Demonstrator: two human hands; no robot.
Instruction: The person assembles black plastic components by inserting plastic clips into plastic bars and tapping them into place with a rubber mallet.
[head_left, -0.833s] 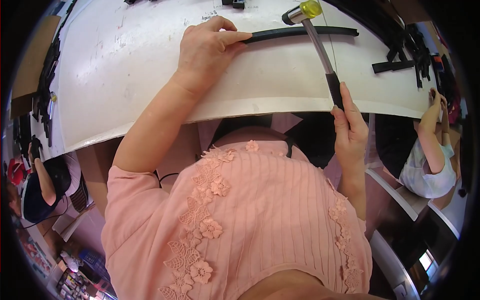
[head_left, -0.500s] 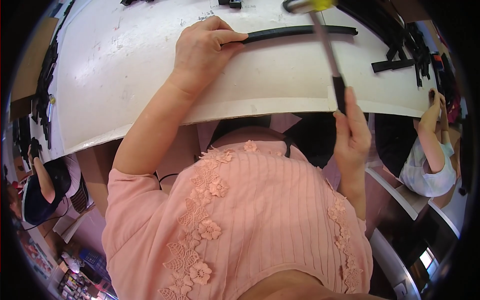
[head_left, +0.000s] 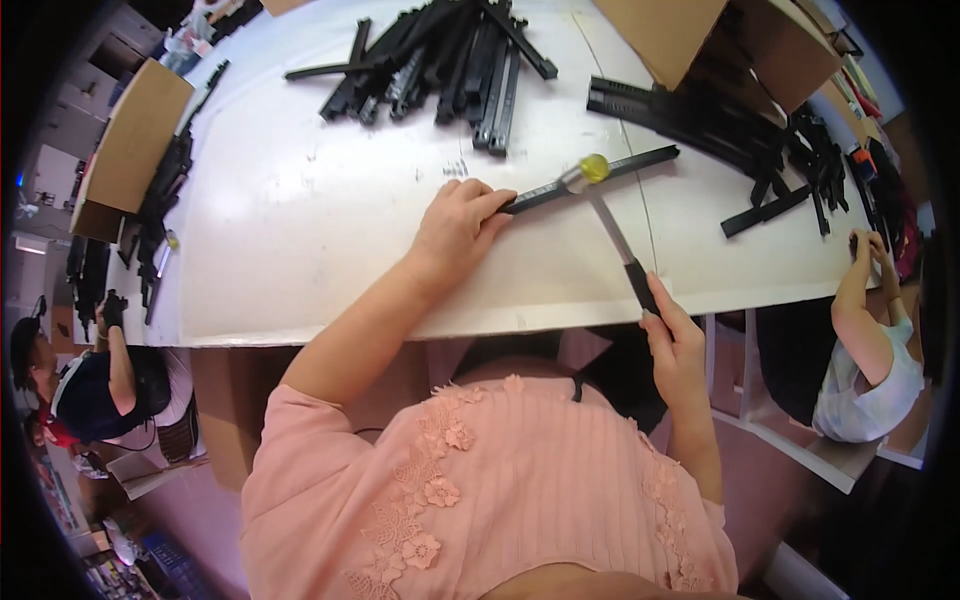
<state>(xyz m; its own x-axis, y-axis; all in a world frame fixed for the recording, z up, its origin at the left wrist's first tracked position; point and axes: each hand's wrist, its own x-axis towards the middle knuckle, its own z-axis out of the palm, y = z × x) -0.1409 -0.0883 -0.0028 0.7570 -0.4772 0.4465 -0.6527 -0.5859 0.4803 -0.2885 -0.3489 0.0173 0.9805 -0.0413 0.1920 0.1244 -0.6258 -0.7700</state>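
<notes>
My left hand (head_left: 462, 228) pinches the left end of a long narrow black strip (head_left: 640, 160), which lies slantwise on the white table (head_left: 330, 270). Metal-like marks show along part of its top. In my right hand (head_left: 678, 345) is a hammer (head_left: 612, 226) with a black grip, a metal shaft and a yellow-tipped head. The fingers wrap round the grip at the table's near edge. The hammer's head is over the middle of the strip; whether it touches cannot be made out.
A heap of black strips (head_left: 440, 65) lies at the far middle, more black pieces (head_left: 700, 125) at the right beside an open cardboard box (head_left: 665, 35). Another cardboard box (head_left: 140, 135) stands at left. One person (head_left: 95, 395) works at left, another (head_left: 870, 370) at right.
The hammer's head has come down to the strip. The strip has turned so that its right end points farther away. My view has shifted and now takes in the heap at the far side.
</notes>
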